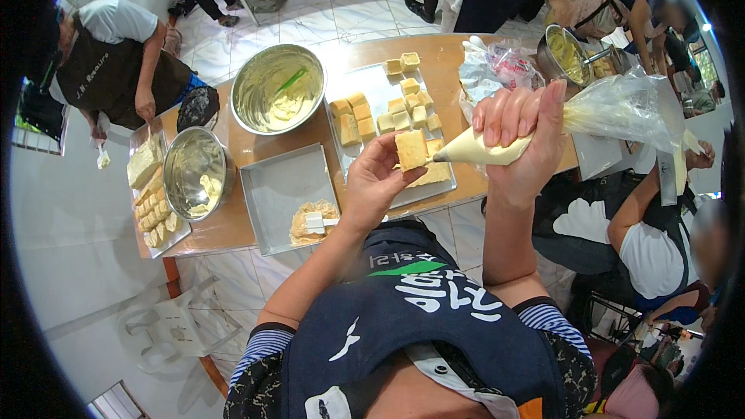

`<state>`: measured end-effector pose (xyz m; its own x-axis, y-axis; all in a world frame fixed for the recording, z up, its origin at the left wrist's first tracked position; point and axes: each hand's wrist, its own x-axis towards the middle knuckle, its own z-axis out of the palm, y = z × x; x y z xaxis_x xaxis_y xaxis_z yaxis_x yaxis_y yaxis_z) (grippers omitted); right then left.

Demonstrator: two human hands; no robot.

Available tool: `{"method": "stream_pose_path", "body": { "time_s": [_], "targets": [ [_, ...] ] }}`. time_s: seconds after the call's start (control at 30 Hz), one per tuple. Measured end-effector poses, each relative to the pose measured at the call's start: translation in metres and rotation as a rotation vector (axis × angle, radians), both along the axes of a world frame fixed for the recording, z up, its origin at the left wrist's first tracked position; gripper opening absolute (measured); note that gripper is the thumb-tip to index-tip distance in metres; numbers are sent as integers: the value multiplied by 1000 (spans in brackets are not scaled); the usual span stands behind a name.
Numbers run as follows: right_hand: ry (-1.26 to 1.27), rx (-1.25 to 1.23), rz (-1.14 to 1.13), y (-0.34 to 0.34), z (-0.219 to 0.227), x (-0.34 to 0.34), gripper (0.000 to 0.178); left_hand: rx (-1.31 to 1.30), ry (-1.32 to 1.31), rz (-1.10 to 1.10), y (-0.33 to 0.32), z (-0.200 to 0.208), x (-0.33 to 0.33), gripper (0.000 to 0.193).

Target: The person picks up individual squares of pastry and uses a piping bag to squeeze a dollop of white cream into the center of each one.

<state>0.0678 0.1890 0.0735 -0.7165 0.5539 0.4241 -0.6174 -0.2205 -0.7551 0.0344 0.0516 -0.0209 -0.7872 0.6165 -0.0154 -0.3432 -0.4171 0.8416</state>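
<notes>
1. Head view: the right grip (528,138) wraps a piping bag (609,112), its tip (440,157) pointing toward nine o'clock.
2. The left grip (375,178) pinches a cake piece (410,150) at that tip, presumably to steady it.
3. Beyond, toward twelve o'clock, a tray (372,81) carries more pieces (400,122).

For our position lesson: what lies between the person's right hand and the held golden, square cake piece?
Head view: the cream-filled clear plastic piping bag, tapering from the right hand to a grey nozzle at the cake piece.
</notes>
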Motion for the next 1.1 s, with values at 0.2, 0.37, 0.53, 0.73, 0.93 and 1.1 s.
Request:
{"method": "stream_pose_path", "body": {
  "time_s": [0.2,0.37,0.53,0.73,0.93,1.1],
  "targets": [
    [1,38,-20,1,1,0,46,9,-9,-17,0,2,1,38],
    [-6,17,-30,-1,3,1,46,16,-15,-25,-1,4,2,39],
    [2,35,-43,-1,3,2,45,-35,35,-37,-3,5,3,41],
    [-2,29,-40,-4,6,4,45,-16,35,-45,-3,5,5,43],
    [15,15,-48,-1,6,3,45,18,26,-55,-4,6,6,44],
    [21,17,-50,0,8,4,45,5,69,-93,-5,6,6,40]
  ]
}}
